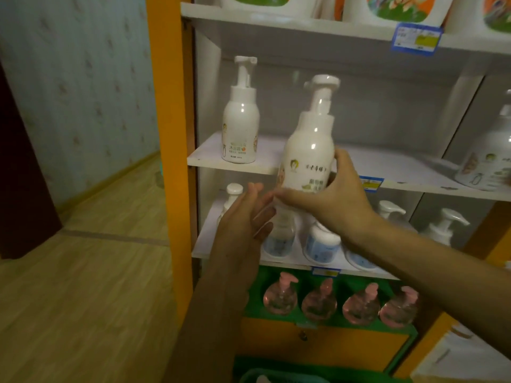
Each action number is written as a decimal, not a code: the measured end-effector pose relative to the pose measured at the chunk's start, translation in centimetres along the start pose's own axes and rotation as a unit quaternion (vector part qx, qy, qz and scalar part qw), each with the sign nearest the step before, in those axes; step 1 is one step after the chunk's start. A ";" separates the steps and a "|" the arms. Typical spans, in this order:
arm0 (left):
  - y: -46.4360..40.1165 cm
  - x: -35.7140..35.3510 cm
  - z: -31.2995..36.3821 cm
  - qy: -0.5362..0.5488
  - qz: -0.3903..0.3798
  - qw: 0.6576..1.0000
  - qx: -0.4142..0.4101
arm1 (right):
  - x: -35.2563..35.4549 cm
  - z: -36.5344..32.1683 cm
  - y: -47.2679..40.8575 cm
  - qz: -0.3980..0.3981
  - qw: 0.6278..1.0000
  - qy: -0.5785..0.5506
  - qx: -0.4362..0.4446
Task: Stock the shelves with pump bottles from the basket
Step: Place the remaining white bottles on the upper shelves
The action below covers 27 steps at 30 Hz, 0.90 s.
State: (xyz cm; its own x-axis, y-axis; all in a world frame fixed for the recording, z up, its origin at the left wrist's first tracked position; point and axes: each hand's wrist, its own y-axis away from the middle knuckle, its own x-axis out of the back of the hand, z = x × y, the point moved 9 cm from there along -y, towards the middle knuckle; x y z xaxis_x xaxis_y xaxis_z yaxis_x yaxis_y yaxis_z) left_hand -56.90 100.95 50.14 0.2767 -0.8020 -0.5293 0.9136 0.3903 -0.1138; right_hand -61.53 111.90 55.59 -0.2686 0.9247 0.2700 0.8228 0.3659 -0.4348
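White pump bottle (307, 145), centre frame, is grasped low by the right hand (329, 194) for upright seating on the middle shelf (237, 161); left hand (246, 214) hovers released, steadying.

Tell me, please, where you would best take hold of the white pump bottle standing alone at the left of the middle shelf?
Grip the lone pump bottle round its wide lower body, coming from the front. It stands upright near the shelf edge with open space on its right, so fingers can wrap it there. The thin pump neck and head look less secure to hold.
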 end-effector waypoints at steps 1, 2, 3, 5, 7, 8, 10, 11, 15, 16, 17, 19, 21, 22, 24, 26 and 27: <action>1.4 2.5 -1.8 0.007 0.042 0.998 0.051 | 0.4 0.0 -1.0 0.018 1.000 0.019 -0.001; 0.8 2.6 -1.8 0.033 0.037 0.998 0.044 | 0.9 0.1 -2.1 0.037 0.999 0.037 -0.007; 0.8 3.9 -2.6 0.032 0.039 0.998 0.038 | 1.2 0.3 -3.3 0.056 0.997 0.054 -0.018; 0.1 3.8 -3.2 0.048 0.020 0.997 0.052 | 1.7 0.9 -5.4 0.084 0.993 0.078 -0.033; 0.1 3.8 -3.1 0.053 0.024 0.997 0.058 | 1.6 1.5 -7.2 0.099 0.990 0.091 -0.036; 0.2 4.0 -3.4 0.060 0.021 0.996 0.064 | 1.5 1.8 -7.9 0.103 0.989 0.098 -0.037; 0.1 4.6 -3.7 0.077 0.031 0.994 0.070 | 1.1 2.4 -8.7 0.111 0.987 0.112 -0.035; 0.0 4.7 -3.7 0.080 0.033 0.994 0.073 | 0.9 2.6 -9.0 0.118 0.985 0.120 -0.032; -0.3 5.6 -3.7 0.102 0.056 0.990 0.080 | -0.1 2.8 -9.8 0.120 0.982 0.149 -0.014; -0.3 5.7 -3.8 0.103 0.057 0.990 0.081 | -0.3 2.8 -9.9 0.118 0.982 0.149 -0.013; -0.4 5.9 -3.9 0.104 0.061 0.990 0.079 | -0.4 2.9 -10.0 0.119 0.981 0.150 -0.013; -0.4 5.9 -3.9 0.108 0.058 0.989 0.079 | -0.5 2.9 -10.2 0.120 0.981 0.153 -0.012; -0.6 6.1 -4.2 0.112 0.058 0.988 0.084 | -0.6 3.0 -10.4 0.118 0.980 0.158 -0.015; -0.5 6.1 -4.4 0.116 0.057 0.988 0.087 | -0.5 3.1 -10.5 0.116 0.980 0.161 -0.016; -0.6 6.2 -4.6 0.117 0.057 0.987 0.089 | -0.4 3.3 -10.6 0.106 0.981 0.164 -0.019; -0.6 6.0 -4.7 0.118 0.057 0.987 0.092 | -0.4 3.3 -10.6 0.094 0.982 0.165 -0.019; -0.5 5.9 -4.8 0.118 0.058 0.987 0.094 | -0.4 3.4 -10.6 0.089 0.982 0.165 -0.019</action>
State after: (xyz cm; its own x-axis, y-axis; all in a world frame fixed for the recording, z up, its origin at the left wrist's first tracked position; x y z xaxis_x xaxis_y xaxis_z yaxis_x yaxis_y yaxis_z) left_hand -57.15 98.16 43.02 0.3259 -0.6203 -0.7135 0.9250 0.3652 0.1050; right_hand -71.80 107.97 57.18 0.0537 0.8865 0.4595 0.8613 0.1917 -0.4706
